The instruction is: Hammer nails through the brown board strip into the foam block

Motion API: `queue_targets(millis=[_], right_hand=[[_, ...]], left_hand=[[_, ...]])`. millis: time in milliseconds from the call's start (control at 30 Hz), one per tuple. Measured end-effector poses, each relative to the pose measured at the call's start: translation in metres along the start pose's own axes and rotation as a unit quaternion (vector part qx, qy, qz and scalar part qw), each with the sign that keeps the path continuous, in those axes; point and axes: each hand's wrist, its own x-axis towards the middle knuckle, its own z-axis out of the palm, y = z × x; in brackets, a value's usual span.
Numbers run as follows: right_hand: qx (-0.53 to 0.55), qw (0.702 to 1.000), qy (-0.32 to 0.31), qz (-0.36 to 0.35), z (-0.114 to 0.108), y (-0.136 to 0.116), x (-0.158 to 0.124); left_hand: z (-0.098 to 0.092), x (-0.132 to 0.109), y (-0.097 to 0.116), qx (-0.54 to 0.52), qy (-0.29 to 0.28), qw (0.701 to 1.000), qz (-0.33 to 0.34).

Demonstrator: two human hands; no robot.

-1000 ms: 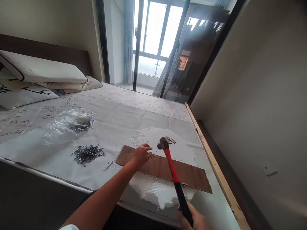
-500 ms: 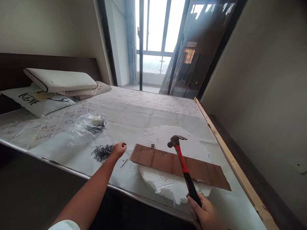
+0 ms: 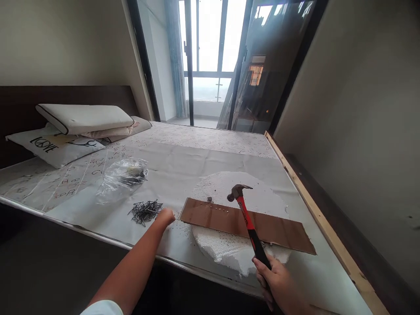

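My right hand point(image 3: 274, 280) is wrapped round the black grip of a claw hammer point(image 3: 248, 218), whose head hangs over a brown board point(image 3: 282, 232). Small pale dots form a row near the board's left end. Beneath the board lies a white foam piece point(image 3: 223, 249) with a ragged front edge and crumbs on it. My left hand point(image 3: 166, 216) is low over the grey sheet, between a pile of nails point(image 3: 144, 211) and the board's left end. Its fingers are curled, and what they hold, if anything, is hidden.
A clear plastic bag point(image 3: 123, 175) with dark contents lies behind the nails. Pillows point(image 3: 88, 118) rest at the back left of the mattress. A long wooden strip point(image 3: 315, 208) runs along the right edge. Glass doors stand behind.
My left hand has moved slightly right and down, and its fingers have turned downward. The loose nail that lay beside it is no longer visible. The hammer has shifted slightly left in view.
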Motion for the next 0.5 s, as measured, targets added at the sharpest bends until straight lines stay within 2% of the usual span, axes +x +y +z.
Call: queue_targets(millis=[67,100,167,200,267,333,433,500], right_hand=[[-0.001,1.000,0.004,-0.004,-0.001,-0.003,-0.002],[0.001,1.000,0.012,-0.008,-0.002,-0.004,-0.003],[0.009,0.999,0.027,-0.016,-0.002,-0.005,-0.003],[0.013,0.999,0.029,-0.020,-0.002,-0.006,-0.003],[0.020,0.999,0.030,-0.025,-0.002,-0.008,-0.003],[0.022,0.999,0.030,-0.025,-0.003,-0.010,-0.003],[0.022,0.999,0.029,-0.025,-0.006,-0.014,-0.005],[0.023,0.999,0.025,-0.029,-0.008,-0.016,-0.007]], left_hand=[[-0.019,-0.002,0.006,-0.017,0.047,0.999,0.001],[-0.028,-0.005,0.013,-0.059,0.094,0.994,0.008],[-0.040,-0.015,0.032,-0.190,0.175,0.965,0.053],[-0.042,-0.022,0.046,-0.256,0.189,0.944,0.083],[-0.038,-0.038,0.077,-0.346,0.171,0.911,0.142],[-0.025,-0.054,0.110,-0.384,0.103,0.898,0.190],[0.000,-0.069,0.152,-0.369,-0.006,0.901,0.228],[0.014,-0.073,0.171,-0.315,-0.020,0.916,0.247]])
